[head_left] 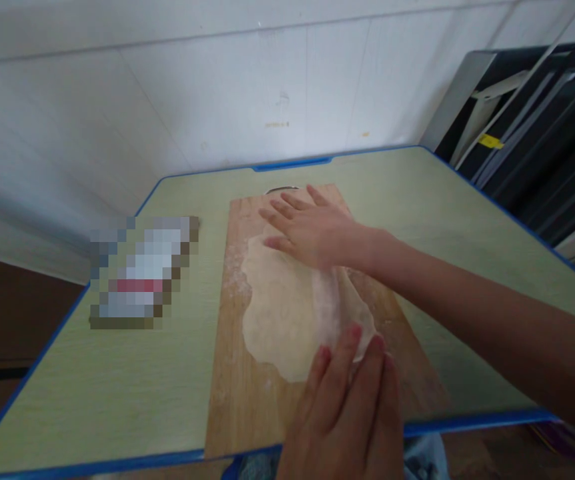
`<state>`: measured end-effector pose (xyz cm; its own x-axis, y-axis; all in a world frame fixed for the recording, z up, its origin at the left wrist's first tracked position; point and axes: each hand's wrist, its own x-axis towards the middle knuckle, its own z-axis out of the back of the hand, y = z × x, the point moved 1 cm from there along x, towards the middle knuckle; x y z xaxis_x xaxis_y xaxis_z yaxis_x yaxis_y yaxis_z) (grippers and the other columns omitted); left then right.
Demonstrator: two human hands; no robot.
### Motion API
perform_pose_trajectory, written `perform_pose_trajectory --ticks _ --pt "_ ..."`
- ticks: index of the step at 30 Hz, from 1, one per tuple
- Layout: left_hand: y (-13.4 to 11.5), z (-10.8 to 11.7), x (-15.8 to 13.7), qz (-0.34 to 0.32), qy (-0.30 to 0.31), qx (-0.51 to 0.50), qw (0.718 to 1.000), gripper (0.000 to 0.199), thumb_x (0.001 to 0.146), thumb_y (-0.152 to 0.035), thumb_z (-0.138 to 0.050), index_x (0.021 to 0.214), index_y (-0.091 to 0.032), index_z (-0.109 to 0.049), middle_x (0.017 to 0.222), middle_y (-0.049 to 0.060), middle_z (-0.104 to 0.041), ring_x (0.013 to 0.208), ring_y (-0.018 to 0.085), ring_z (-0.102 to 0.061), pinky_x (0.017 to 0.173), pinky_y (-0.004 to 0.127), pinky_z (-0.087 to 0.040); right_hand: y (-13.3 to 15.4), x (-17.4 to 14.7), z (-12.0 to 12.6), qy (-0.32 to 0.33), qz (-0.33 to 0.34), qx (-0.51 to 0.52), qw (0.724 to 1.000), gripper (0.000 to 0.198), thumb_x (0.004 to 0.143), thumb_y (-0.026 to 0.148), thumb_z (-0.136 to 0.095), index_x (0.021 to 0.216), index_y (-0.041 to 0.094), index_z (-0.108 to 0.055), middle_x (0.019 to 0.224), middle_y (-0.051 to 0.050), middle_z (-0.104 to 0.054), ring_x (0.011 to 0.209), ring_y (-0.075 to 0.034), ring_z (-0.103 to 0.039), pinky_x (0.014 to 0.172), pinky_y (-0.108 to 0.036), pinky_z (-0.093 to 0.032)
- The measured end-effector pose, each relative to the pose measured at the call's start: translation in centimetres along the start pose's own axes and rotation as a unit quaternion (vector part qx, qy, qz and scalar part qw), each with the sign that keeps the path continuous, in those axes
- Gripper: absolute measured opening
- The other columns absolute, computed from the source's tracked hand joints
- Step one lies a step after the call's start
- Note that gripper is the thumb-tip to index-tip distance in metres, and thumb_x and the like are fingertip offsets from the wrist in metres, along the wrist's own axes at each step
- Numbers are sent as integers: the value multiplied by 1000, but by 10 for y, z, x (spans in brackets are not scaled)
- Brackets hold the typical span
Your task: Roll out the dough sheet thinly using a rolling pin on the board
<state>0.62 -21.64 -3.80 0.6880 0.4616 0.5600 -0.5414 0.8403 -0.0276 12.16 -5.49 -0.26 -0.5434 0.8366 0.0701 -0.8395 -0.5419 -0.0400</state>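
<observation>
A thin, wavy-edged sheet of dough [277, 307] lies on a wooden board [230, 413] dusted with flour. Across the right part of the sheet runs a pale, blurred rolling pin [326, 303], pointing away from me. My right hand [310, 230] reaches in from the right and lies palm down over the pin's far end, fingers spread. Over the near end lies my left hand [350, 400], its fingers stretched forward and fairly close together. Both ends of the pin are hidden under the hands.
The board rests on a pale green table [167, 387] with a blue edge. To the left lies a pixelated flat object [142, 267]. A white wall [247, 93] stands behind. Dark flat items [542, 133] lean beyond the table's right edge.
</observation>
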Motion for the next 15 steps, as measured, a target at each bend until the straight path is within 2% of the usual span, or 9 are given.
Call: perform_pose_trajectory --ticks 4,8,11,15 --pt "-23 -17 11 41 -65 -48 996 35 94 -11 -36 105 -18 -69 116 -1 -70 123 14 -56 108 27 -42 -29 -31 0 53 -18 1 998 53 96 30 -29 147 13 -35 157 -11 -23 144 -35 -14 110 -65 -19" --pt "-37 -28 16 70 -112 -84 988 35 97 -14 -36 94 -22 -71 105 -5 -73 113 10 -61 105 24 -44 -44 -51 -3 57 -70 52 995 57 97 32 -24 150 12 -26 159 -10 -17 144 -34 -11 109 -63 -24" --pt "-31 -24 14 63 -100 -78 990 34 97 -13 -37 95 -21 -70 105 -5 -73 113 11 -62 102 24 -47 -35 -44 -3 49 -75 41 995 56 97 33 -27 149 11 -29 159 -12 -15 144 -34 -10 111 -60 -23" --pt "-11 -8 3 48 -38 -39 997 33 95 -13 -36 104 -17 -68 115 -1 -70 121 19 -56 96 30 -53 -2 -13 -3 3 -18 6 1000 55 98 37 -27 146 11 -36 155 -15 -30 143 -36 -18 112 -61 -19"
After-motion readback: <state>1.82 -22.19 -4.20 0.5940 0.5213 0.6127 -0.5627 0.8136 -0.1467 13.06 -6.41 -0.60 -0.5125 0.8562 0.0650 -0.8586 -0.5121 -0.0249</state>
